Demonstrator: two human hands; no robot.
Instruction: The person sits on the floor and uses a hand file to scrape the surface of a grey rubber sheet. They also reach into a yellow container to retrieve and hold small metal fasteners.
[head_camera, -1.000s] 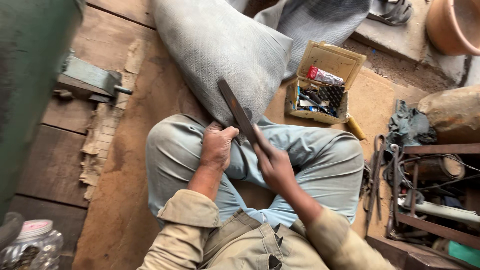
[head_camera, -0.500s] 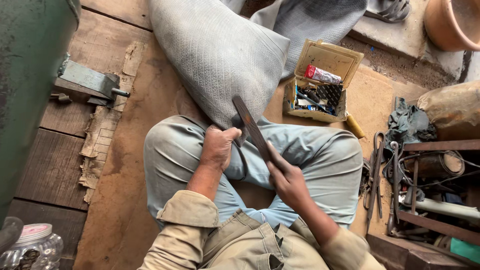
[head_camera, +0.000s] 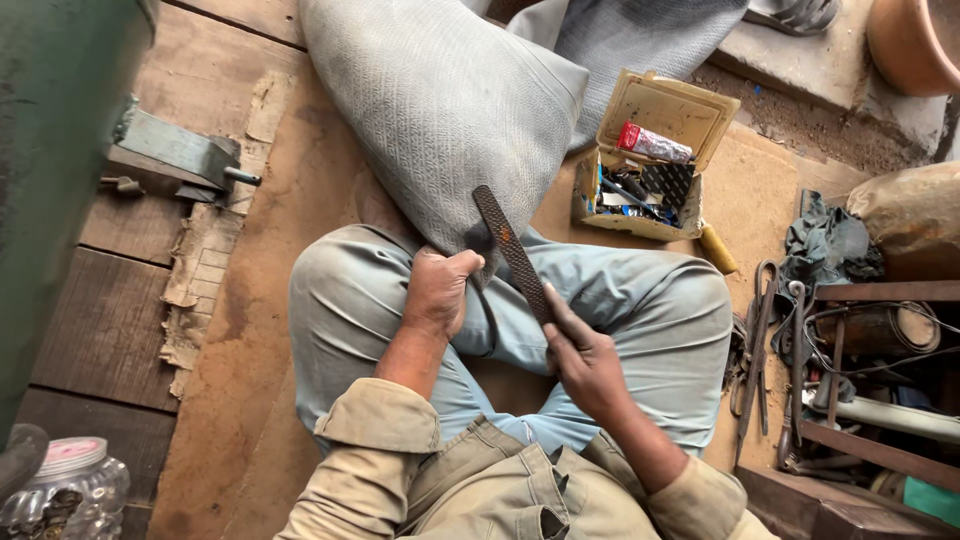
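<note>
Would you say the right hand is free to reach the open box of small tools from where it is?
Probably not at once: the right hand grips the dark file; the box lies unobstructed beyond the knee.

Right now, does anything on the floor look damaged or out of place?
Yes. The cardboard sheet on the floor left of the knee is torn and ragged along its edge, with its corrugated inside showing. The open box of small tools sits tilted.

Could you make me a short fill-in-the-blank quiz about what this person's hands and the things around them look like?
1. The right hand grips a long dark ____ that slants up across the lap.
2. The left hand is closed into a ____ beside the grey sack.
3. The small cardboard box of tools has its lid ____.

Missing words: file; fist; open
</note>
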